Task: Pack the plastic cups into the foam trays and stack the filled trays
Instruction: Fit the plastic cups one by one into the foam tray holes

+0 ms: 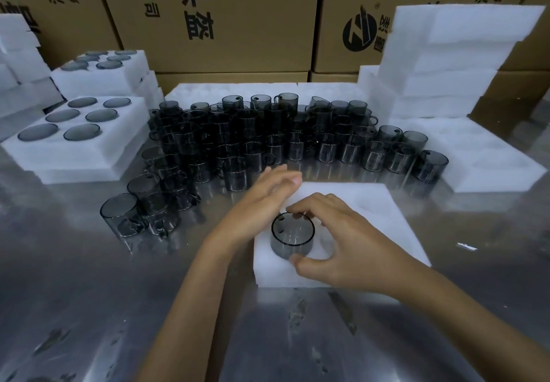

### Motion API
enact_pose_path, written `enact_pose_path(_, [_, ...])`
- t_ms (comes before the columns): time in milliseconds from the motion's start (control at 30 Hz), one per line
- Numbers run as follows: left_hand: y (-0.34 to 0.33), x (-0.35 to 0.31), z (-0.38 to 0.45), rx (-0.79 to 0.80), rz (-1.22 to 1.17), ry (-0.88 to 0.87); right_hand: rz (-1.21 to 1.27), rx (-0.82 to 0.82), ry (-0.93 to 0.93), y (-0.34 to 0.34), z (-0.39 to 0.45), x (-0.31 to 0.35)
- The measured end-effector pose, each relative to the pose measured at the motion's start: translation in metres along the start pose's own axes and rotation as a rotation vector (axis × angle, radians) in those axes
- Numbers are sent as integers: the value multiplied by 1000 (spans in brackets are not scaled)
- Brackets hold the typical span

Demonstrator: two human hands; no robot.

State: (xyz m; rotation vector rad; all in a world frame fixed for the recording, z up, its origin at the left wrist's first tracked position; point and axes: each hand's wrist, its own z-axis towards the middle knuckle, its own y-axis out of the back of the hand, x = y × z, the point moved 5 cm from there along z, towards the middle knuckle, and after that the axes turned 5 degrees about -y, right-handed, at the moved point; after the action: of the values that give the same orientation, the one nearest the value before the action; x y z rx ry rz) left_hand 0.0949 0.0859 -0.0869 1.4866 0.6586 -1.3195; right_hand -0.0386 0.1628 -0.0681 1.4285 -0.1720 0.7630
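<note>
Far left: filled foam trays [74,155] stacked in twos, smoky discs showing in every pocket — a careless push on the table could slide the upper tray off.

Then the crowd of loose plastic cups [238,137] on the metal table [89,307], packed close, some stacked, a few lying on their sides near the front. Easy to knock over with a sleeve or wrist when reaching for the next one.

Left hand [262,200]: fingers straight and held together, resting on the far left corner of the foam tray [372,203], holding nothing. Too light a press, and the soft tray may shift.

Cup in hand [292,232]: upright, partly sunk in the near left pocket. Right hand [336,244]: fingertips and thumb pinching the rim from opposite sides. Risk here — a tilted entry, jamming the cup or tearing the foam.

Far right: empty foam pile [446,63], uneven, possibly unstable.
</note>
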Motion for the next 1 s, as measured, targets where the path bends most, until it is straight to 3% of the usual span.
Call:
enact_pose_path(167, [-8,13,-7,-2,315,-87,-384,-100,107,-15,-12,8])
enact_pose_path(333, [-10,17,-9,-10,514,-150,-557,0,80,-30,-17,7])
enact_pose_path(467, [-10,17,-8,-1,481,-166,-579,17,82,-30,-16,5])
enact_pose_path(633, [-4,13,-2,-75,225,-186,-627,-14,96,-31,-6,-3])
enact_pose_path(700, [12,9,3,-225,217,-216,-615,-14,94,-31,7,-7])
enact_pose_path(800, [45,13,9,-457,397,-195,-558,-34,90,-28,29,-10])
enact_pose_path(933, [65,38,20,-448,551,-18,-315,-51,25,-27,46,-9])
enact_pose_path(1000, [66,42,21,-448,568,-21,-8,-20,-112,-18,52,-16])
